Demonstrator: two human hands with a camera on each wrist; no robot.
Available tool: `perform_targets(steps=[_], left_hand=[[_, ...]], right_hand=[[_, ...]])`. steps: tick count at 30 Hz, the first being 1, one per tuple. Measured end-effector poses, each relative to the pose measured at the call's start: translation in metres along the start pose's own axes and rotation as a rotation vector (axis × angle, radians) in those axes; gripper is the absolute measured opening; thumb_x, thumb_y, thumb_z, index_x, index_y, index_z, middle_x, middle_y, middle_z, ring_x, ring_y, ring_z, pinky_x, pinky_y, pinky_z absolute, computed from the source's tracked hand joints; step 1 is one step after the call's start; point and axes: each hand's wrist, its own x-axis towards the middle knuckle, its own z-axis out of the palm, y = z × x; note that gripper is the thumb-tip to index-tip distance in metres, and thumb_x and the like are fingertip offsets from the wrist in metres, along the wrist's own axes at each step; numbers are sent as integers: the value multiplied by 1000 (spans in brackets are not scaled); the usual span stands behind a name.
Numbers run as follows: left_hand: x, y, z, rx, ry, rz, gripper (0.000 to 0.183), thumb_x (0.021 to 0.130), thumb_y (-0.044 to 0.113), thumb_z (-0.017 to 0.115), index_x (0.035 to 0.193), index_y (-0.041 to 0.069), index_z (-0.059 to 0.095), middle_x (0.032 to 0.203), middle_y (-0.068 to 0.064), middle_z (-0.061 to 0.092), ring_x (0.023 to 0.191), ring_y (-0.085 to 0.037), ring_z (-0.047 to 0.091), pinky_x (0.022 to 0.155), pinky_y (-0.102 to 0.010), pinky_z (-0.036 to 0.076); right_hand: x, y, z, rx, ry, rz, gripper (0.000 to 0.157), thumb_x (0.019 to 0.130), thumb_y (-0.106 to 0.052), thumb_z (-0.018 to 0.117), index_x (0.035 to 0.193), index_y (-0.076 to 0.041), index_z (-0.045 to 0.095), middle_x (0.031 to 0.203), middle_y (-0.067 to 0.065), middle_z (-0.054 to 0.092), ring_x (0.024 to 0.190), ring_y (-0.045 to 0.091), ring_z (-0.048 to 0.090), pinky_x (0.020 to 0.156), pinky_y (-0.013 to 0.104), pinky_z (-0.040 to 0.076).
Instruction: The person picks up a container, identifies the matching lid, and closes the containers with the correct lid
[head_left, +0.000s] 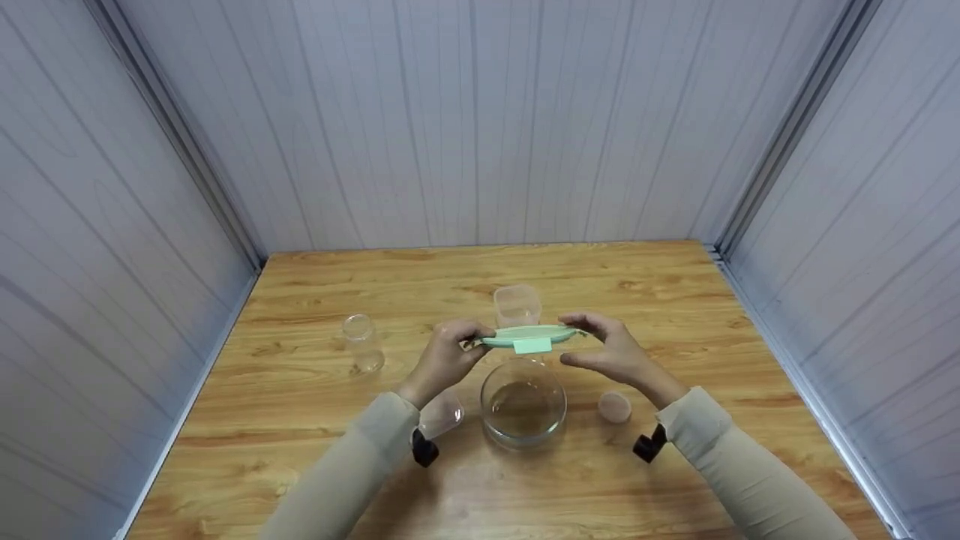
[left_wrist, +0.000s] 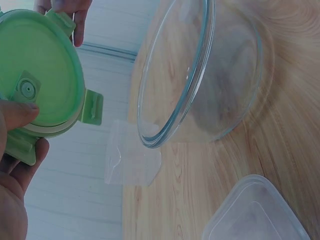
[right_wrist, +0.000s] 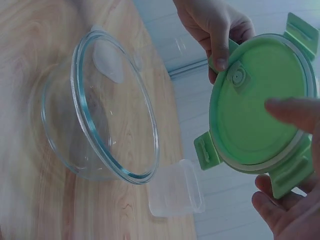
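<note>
A round green lid (head_left: 528, 334) with side flaps is held up above a clear glass bowl (left_wrist: 197, 85), tilted and nearly edge-on in the head view. My left hand (head_left: 444, 351) pinches its left edge, the thumb on the face beside a small round valve (left_wrist: 28, 89). At the opposite edge is my right hand (head_left: 611, 351), its fingers at a flap. The right thumb (right_wrist: 292, 111) stands apart from the fingers, over the lid's face. The bowl stands upright on the table below both hands, its rim (right_wrist: 86, 112) uncovered.
A clear square plastic container (head_left: 517, 304) stands behind the bowl. Left of it is a clear jar (head_left: 364, 345). A clear squarish plastic piece (left_wrist: 255, 212) lies beside the bowl under my left wrist, and a small pale disc (head_left: 615, 407) lies right. Pale panel walls (head_left: 480, 127) enclose the table.
</note>
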Motion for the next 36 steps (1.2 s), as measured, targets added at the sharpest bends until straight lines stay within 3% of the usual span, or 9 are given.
perform_targets(steps=[3,7,11,15,21,28,32,36], left_hand=[[-1,1,0,18,10,13,12,89,-7,83,97,1,82,96,-10,82,78,-13,66,70,-29,59],[-3,2,0,20,18,33,12,90,-8,83,97,1,81,98,-10,81,78,-13,65,70,-27,57],[-5,1,1,24,30,66,11,90,-7,83,97,1,81,100,-11,81,78,-15,68,70,-26,58],[-7,1,3,32,37,93,11,90,-8,82,98,0,81,101,-13,81,80,-19,72,71,-27,61],[-8,2,6,19,46,116,14,90,-13,80,98,-1,80,102,-15,80,91,-27,79,78,-28,66],[-11,0,10,16,57,157,17,88,-15,81,98,-2,80,103,-16,80,100,-31,79,87,-30,67],[-12,0,11,6,50,150,18,87,-15,81,99,-2,80,104,-15,79,101,-31,79,89,-31,66],[-12,1,10,-6,32,130,19,88,-16,80,99,0,79,107,-14,79,104,-31,78,93,-32,65]], right_hand=[[-1,2,-4,69,-32,23,57,95,-3,80,147,6,58,148,23,64,143,39,57,124,40,45],[0,3,-6,151,-37,95,56,105,-11,68,153,12,49,153,31,55,141,43,57,111,26,53],[4,4,-5,221,-31,222,58,110,-21,61,156,10,45,153,32,54,125,29,68,106,33,59],[7,4,-3,330,-51,327,61,112,-23,58,158,12,39,140,24,63,104,16,73,100,39,63],[8,3,-1,445,-81,428,66,112,-26,60,159,13,35,111,5,71,87,16,77,82,32,67],[6,5,-2,520,-122,456,56,112,-22,59,152,14,45,101,1,76,82,14,77,79,29,66],[5,4,-2,568,-97,454,48,111,-17,61,146,15,54,95,1,78,79,12,76,76,26,66],[5,1,-1,605,-59,457,50,109,-9,63,149,18,51,95,1,79,78,10,76,73,24,65]])
